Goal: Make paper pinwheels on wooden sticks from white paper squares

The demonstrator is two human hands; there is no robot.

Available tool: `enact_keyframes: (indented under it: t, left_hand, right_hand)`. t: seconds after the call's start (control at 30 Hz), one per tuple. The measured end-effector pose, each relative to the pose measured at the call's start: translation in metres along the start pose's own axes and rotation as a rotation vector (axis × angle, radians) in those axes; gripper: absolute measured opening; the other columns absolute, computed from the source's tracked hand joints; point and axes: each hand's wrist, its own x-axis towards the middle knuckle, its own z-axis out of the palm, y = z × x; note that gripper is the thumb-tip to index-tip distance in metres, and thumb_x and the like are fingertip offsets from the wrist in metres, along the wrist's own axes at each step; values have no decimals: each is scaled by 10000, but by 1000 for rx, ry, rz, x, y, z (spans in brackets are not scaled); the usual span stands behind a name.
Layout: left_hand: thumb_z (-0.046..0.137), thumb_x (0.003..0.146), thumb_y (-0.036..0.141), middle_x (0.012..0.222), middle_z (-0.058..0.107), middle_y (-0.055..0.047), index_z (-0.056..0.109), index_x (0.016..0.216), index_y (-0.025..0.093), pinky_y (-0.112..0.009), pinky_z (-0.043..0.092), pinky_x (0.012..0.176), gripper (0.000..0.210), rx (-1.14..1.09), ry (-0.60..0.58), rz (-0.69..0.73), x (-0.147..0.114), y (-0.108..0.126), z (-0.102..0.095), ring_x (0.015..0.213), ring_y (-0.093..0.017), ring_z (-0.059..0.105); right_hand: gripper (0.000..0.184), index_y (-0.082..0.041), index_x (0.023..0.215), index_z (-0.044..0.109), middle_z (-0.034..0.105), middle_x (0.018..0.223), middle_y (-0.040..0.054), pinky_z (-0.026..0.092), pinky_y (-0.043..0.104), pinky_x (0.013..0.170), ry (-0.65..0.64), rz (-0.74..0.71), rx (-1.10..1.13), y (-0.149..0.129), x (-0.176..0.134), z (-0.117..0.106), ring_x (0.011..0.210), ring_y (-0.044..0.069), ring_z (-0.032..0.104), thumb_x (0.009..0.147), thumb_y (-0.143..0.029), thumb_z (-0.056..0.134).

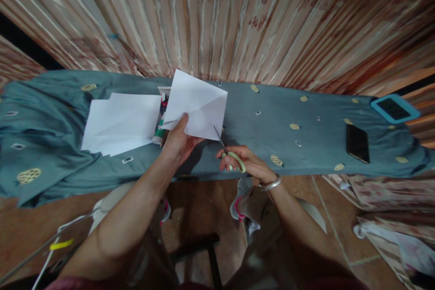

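Observation:
A white sheet of paper [199,99] is held up over the bench, tilted, with a faint crease across it. My left hand [180,142] grips its lower left edge, thumb on top and fingers underneath. In my right hand [243,161] is a pair of scissors [236,158] with pale green handles, my fingers through the loops. The slim blades point up and left and overlap the sheet's lower right edge; whether they are cutting it I cannot tell. Left of the held sheet lies a stack of white paper [129,120]. A green and white tube [159,131] shows partly behind my left hand.
A blue-green patterned cloth [272,122] covers the long, narrow bench. Toward its right end lie a black phone [357,143] and a blue-framed tablet [395,108]. Pleated curtains [210,22] hang right behind the bench. A white cable [50,253] runs at lower left.

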Motion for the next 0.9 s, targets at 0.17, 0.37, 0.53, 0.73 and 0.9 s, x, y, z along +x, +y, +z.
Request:
enact_keyframes:
  t: [0.17, 0.37, 0.53, 0.73, 0.9]
  left_hand:
    - [474, 929, 234, 934, 702, -64, 615, 994, 170, -383, 583, 834, 168, -29, 18, -19, -1, 2, 2, 872, -188, 667]
    - [555, 882, 240, 990, 684, -75, 620, 1039, 174, -325, 569, 831, 182, -40, 21, -3, 1, 2, 0, 929, -190, 656]
    - [543, 889, 232, 1017, 675, -72, 613, 1015, 161, -316, 564, 835, 160, -42, 49, 0, 0, 3, 1, 923, -178, 650]
    - [501, 918, 228, 950, 696, -62, 607, 1041, 166, -319, 574, 796, 175, -60, 48, -13, 1, 4, 1, 864, -172, 654]
    - [529, 906, 242, 958, 698, -61, 598, 1056, 174, -313, 576, 776, 179, -52, 24, -1, 4, 3, -3, 821, -160, 656]
  right_hand:
    - [520, -125, 919, 609, 608, 711, 22, 412, 244, 527, 2, -16, 9, 3, 1, -1, 582, 95, 486, 753, -616, 647]
    - [517, -114, 897, 621, 610, 690, 19, 413, 227, 507, -3, -38, 7, 6, 2, -1, 566, 82, 486, 752, -609, 658]
    - [480, -125, 868, 630, 588, 650, -16, 422, 209, 508, 3, -12, 39, 8, 4, 0, 544, 64, 489, 726, -578, 701]
    - [456, -125, 866, 642, 588, 631, -25, 446, 214, 507, 18, 30, 91, 12, 6, 1, 534, 68, 518, 689, -531, 754]
    - [454, -125, 854, 641, 600, 601, -32, 450, 201, 496, 41, 51, 143, 15, 7, 0, 512, 63, 532, 651, -502, 792]
